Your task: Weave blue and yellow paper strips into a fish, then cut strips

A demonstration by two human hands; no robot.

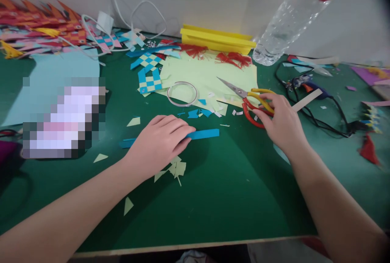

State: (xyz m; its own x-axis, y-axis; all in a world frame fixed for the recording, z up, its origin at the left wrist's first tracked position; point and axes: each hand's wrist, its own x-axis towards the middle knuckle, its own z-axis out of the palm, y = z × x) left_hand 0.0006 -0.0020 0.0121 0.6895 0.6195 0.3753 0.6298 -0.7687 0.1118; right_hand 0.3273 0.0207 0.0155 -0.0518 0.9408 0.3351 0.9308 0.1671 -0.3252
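My left hand (161,141) is closed over a blue paper strip (205,134), whose right end sticks out past the fingertips. Another bit of blue paper shows at the left under the wrist side of that hand. On the right, my right hand (282,119) grips the handles of a pair of scissors (239,91) with one yellow and one red loop. Their blades lie pressed together, pointing up and left over pale green paper (210,72). Small blue and green paper scraps (179,169) are scattered around my left hand.
Woven blue-and-cream paper fish (150,82) and a clear ring (182,93) lie behind the left hand. A phone (63,123) rests at left on light blue paper. A water bottle (292,19) stands at the back, near a folded yellow paper (217,39). A black cable (317,121) runs at right.
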